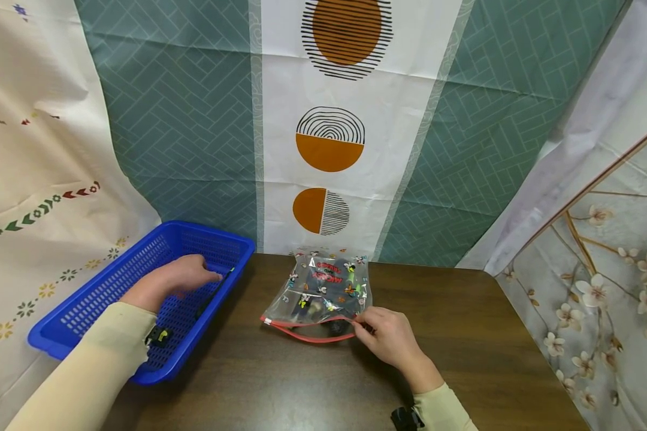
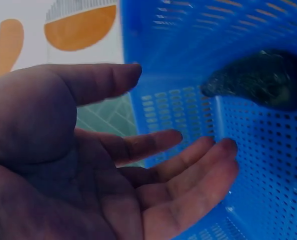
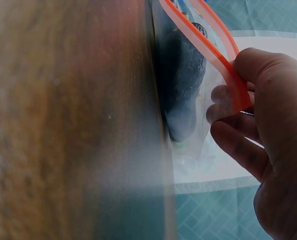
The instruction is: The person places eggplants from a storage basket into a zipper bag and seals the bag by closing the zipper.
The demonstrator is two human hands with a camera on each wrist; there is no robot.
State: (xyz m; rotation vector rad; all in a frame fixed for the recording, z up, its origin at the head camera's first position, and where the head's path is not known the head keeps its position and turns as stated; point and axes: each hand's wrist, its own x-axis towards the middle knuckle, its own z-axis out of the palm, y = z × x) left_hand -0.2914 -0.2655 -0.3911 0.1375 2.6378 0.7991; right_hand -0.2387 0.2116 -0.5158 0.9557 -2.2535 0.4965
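Note:
A blue plastic basket (image 1: 99,287) stands at the left, and my left hand (image 1: 180,278) is inside it with fingers extended and nothing held. Beyond those fingertips in the left wrist view lies a dark, glossy object (image 2: 268,80), wide at one end and narrow at the other; its kind is unclear. On the table sits a clear zip bag (image 1: 323,290) with cartoon prints and a red zip edge, its mouth parted towards me. My right hand (image 1: 390,338) pinches the right end of that edge. Through the plastic shows a dark, elongated item (image 3: 181,85); other contents are blurred.
The brown wooden table (image 1: 280,383) extends in front of the bag and to its right. A patterned curtain (image 1: 194,120) hangs directly behind the basket and bag. Floral cloth (image 1: 614,311) borders the right side, and cream cloth (image 1: 38,179) the left.

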